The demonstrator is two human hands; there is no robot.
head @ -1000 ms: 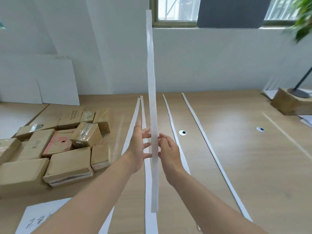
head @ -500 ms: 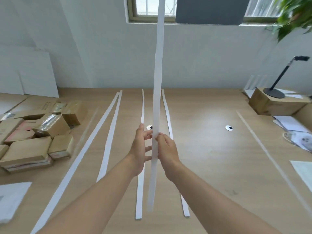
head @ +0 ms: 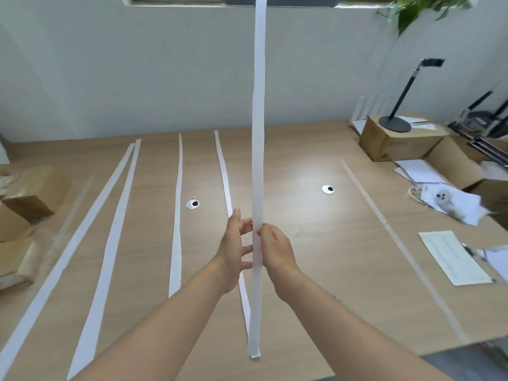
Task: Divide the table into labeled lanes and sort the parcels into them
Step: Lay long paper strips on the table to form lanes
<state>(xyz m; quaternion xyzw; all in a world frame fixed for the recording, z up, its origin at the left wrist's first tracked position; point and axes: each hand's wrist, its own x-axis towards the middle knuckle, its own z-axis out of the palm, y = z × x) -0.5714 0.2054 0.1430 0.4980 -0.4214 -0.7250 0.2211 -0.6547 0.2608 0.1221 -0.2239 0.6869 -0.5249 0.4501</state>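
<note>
A long white paper strip (head: pixel 258 105) stands upright above the wooden table (head: pixel 302 166), its top running out of the frame and its lower end hanging near the front edge. My right hand (head: pixel 276 250) pinches the strip at mid-height. My left hand (head: pixel 233 248) is right beside it on the left, fingers spread and touching the strip's edge. Several white strips (head: pixel 176 215) lie lengthwise on the table to the left. Brown cardboard parcels (head: pixel 33 193) sit at the far left edge, partly cut off.
A cardboard box (head: pixel 390 144) with a black desk lamp (head: pixel 395 122) stands at the back right. Loose papers (head: pixel 456 259) and more boxes lie along the right edge. Two round cable grommets (head: pixel 327 189) are set into the tabletop. A faint seam (head: pixel 384 221) runs lengthwise on the right.
My view has swung to the right, so the parcels have slid to the left edge and the right-side clutter has appeared. Both hands keep the strip upright, carried rightward over the table.
</note>
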